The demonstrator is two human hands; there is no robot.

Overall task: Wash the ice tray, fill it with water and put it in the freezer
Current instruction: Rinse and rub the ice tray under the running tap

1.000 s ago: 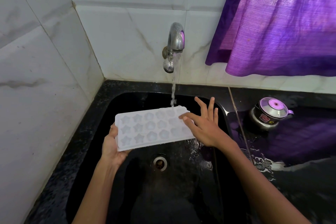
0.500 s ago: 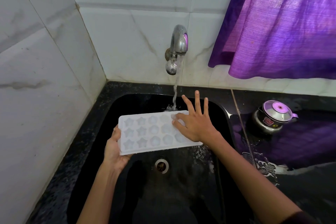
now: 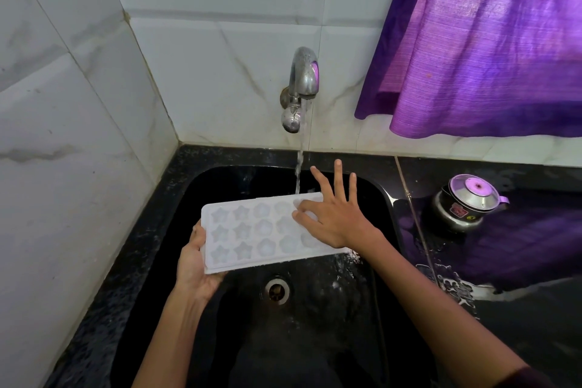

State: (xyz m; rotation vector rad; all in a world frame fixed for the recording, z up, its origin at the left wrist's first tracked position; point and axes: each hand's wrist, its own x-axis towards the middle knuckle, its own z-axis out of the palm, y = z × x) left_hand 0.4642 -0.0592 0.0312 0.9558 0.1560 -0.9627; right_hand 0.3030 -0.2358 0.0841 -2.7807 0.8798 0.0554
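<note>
While water runs from the tap onto the tray, the left hand grips its end and the right hand rubs it, fingers spread; washing is underway, filling and freezing remain.

ice tray over sink, under tap | pot right on counter

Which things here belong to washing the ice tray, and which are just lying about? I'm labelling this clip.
In use:
- white plastic ice tray with star-shaped cells
- left hand, holding the tray's end
- right hand, rubbing its cells
- steel wall tap, running
- black stone sink

Lying about:
- small steel pot with domed lid
- purple cloth curtain
</note>
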